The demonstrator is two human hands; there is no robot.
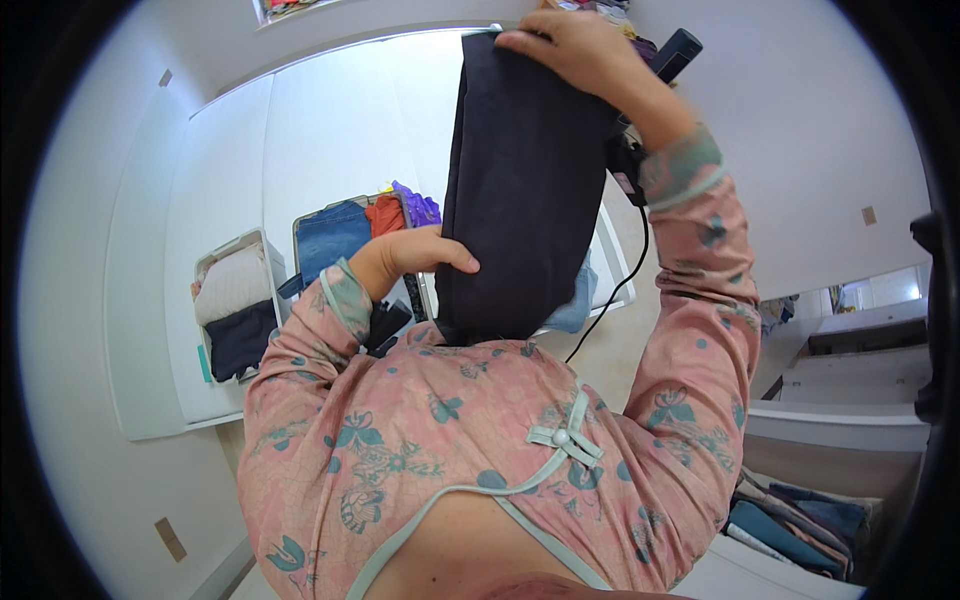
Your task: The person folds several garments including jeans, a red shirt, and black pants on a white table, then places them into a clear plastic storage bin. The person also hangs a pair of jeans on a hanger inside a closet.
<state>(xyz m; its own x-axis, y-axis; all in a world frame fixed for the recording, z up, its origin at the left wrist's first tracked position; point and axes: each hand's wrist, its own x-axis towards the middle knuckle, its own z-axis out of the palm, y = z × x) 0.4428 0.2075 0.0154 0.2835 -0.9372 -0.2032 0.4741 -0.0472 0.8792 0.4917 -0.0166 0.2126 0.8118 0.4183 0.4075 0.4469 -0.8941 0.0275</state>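
A folded black garment [529,187], perhaps trousers, hangs upright before my chest. My left hand [420,253] grips its left edge low down, the thumb lying across the front of the cloth. Up at its top edge, my right hand [570,49] holds the fabric, and that hand is slightly blurred. The fingers behind the cloth are mostly hidden. Past my left hand, a grey storage bin [300,214] holds blue denim [332,232] and a rust-red cloth [385,216].
Farther left, a white bin [279,274] holds white cloth and dark cloth. Purple fabric [420,206] lies behind the bins. Light blue denim [577,300] shows below the garment. A black cable [615,289] hangs under my right arm. Folded clothes [795,525] fill a drawer or shelf at lower right.
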